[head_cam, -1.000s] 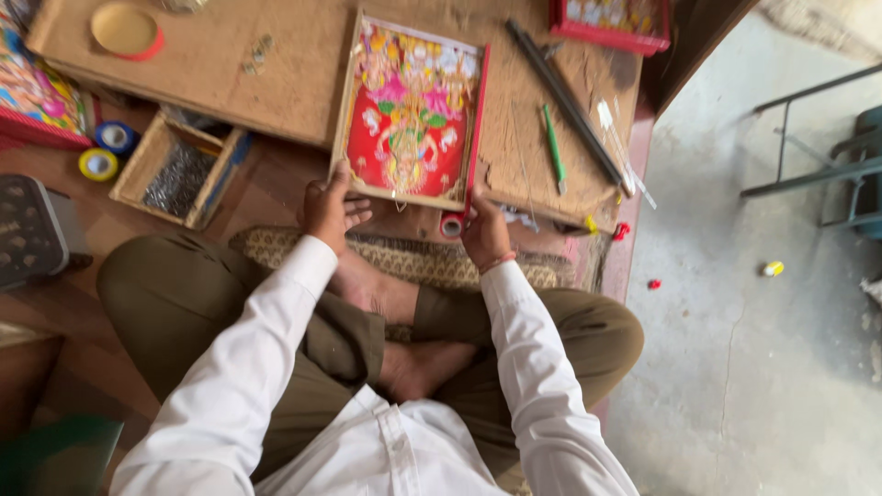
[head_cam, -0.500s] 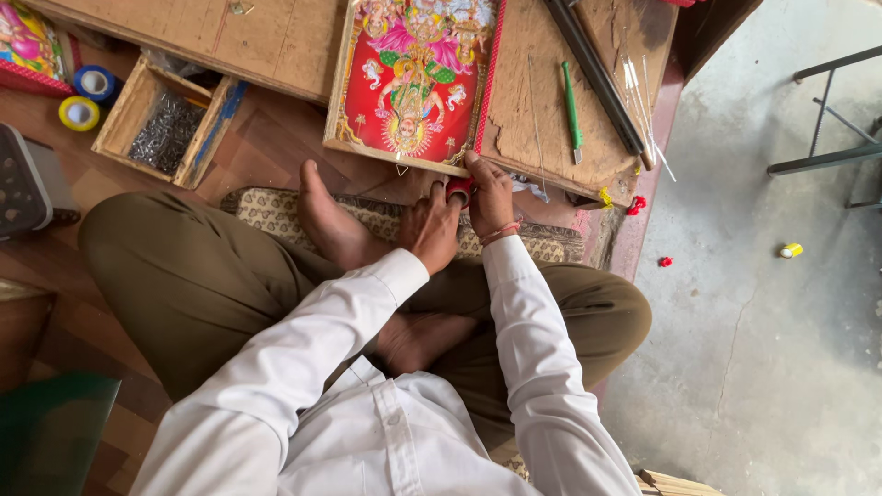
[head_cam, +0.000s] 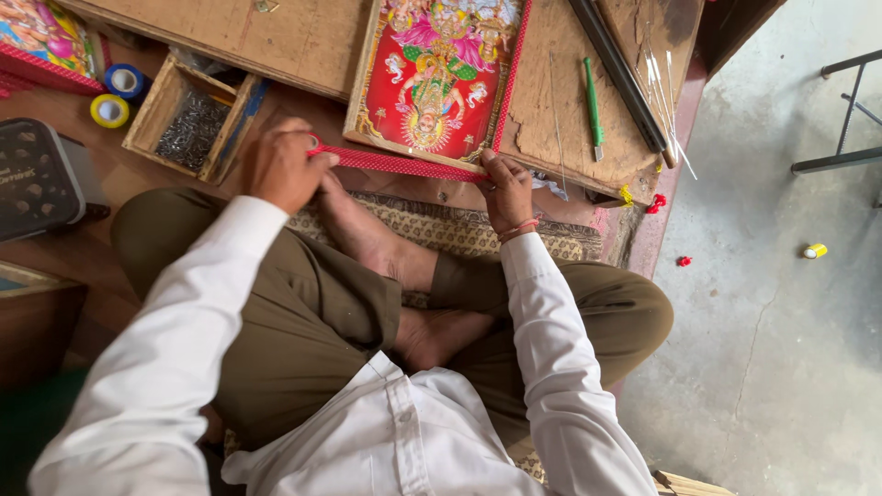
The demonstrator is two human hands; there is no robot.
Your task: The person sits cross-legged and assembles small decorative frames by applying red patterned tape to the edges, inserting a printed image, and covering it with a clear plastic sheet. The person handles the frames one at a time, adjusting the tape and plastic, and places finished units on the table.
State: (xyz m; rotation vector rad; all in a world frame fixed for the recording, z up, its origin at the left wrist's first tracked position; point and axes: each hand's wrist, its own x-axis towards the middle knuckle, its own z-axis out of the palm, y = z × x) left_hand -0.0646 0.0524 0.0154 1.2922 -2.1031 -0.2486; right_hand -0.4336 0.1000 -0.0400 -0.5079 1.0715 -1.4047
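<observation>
- Two hands stretch a strip of red patterned tape (head_cam: 404,163) along the near edge of a framed picture (head_cam: 436,78), which lies flat on a low wooden tabletop (head_cam: 294,41) in front of a person sitting cross-legged
- The left hand (head_cam: 283,165) is closed around the roll end of the tape, off the picture's near left corner; the right hand (head_cam: 505,188) presses the other end down near the near right corner, fingers bent onto it, so the hands are well apart
- The step in hand looks like edging the frame with tape: the far and right edges already show red trim, and the near edge is being covered now
- The next move likely calls for laying the strip straight along the wood and rubbing it down before cutting at the left end
- A wooden box of small nails (head_cam: 191,124) sits just left of the picture, with two tape rolls (head_cam: 118,95) beyond it; a green pen (head_cam: 593,96) and a dark rod (head_cam: 617,73) lie to the right
- The roll itself is hidden inside the left hand, and the picture's top is cut off by the frame edge
</observation>
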